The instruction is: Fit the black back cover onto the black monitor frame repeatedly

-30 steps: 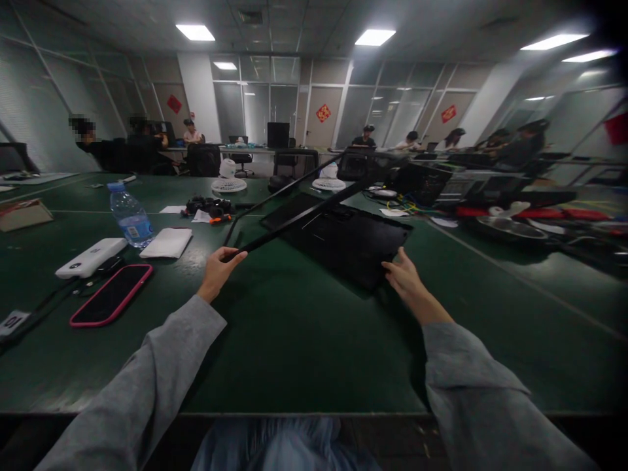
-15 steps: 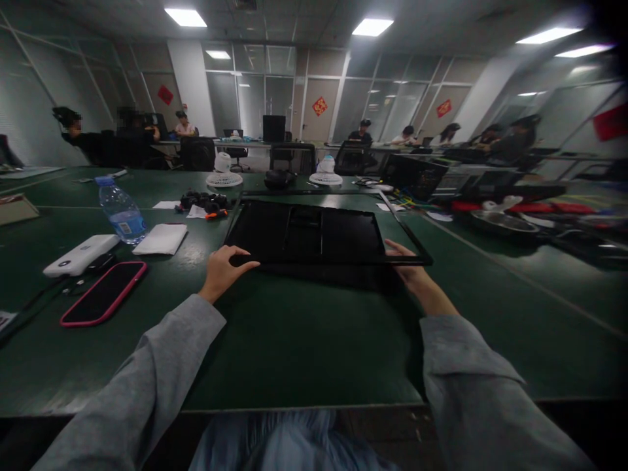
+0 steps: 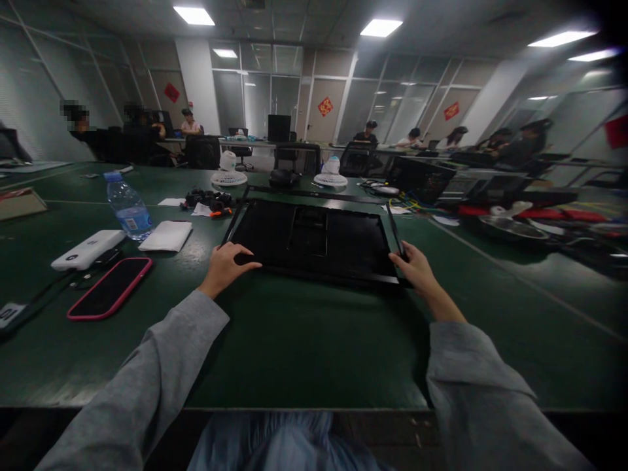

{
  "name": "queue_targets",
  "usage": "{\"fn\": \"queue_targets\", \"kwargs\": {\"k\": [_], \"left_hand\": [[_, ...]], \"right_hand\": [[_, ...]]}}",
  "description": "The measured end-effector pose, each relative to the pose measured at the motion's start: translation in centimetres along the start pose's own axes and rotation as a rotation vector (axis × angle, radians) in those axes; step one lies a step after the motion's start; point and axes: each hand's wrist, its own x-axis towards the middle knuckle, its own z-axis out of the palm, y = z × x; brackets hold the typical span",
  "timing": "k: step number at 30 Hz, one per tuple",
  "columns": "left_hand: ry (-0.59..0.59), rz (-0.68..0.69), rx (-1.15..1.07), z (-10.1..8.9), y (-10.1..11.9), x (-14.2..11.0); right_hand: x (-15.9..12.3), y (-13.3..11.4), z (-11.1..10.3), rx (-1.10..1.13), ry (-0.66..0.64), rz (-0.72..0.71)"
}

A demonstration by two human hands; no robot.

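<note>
A thin black rectangular frame [image 3: 314,193] lies around a flat black panel [image 3: 314,239] on the green table [image 3: 304,347]. My left hand [image 3: 226,265] grips the frame's near left corner, thumb stretched over the edge. At the near right corner my right hand [image 3: 417,271] pinches the frame, fingers curled on it. Both arms wear grey sleeves.
To the left lie a pink-cased phone [image 3: 110,296], a white power bank [image 3: 88,249], a white cloth [image 3: 165,235] and a water bottle [image 3: 126,206]. Two small fans [image 3: 228,173] and black tools [image 3: 209,199] stand behind the panel. Clutter fills the right table; several people sit far back.
The frame, held tilted up on edge a second ago, has been swung down flat and lowered around the black panel. Both hands stayed on its near corners.
</note>
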Motion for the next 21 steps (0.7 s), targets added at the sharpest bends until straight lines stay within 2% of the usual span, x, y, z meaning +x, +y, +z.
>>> {"fn": "queue_targets", "kwargs": {"k": [4, 9, 14, 21], "left_hand": [[-0.06, -0.012, -0.007, 0.1, -0.3, 0.1], [-0.154, 0.007, -0.036, 0.6, -1.0, 0.2], [-0.197, 0.019, -0.033, 1.3, -1.9, 0.2], [-0.155, -0.025, 0.101, 1.0, -0.9, 0.0]], "right_hand": [[0.1, 1.1, 0.5, -0.253, 0.099, -0.158], [-0.6, 1.2, 0.9, -0.451, 0.157, -0.257], [-0.9, 1.5, 1.2, -0.486, 0.141, -0.238], [-1.1, 1.7, 1.4, -0.501, 0.121, -0.182]]}}
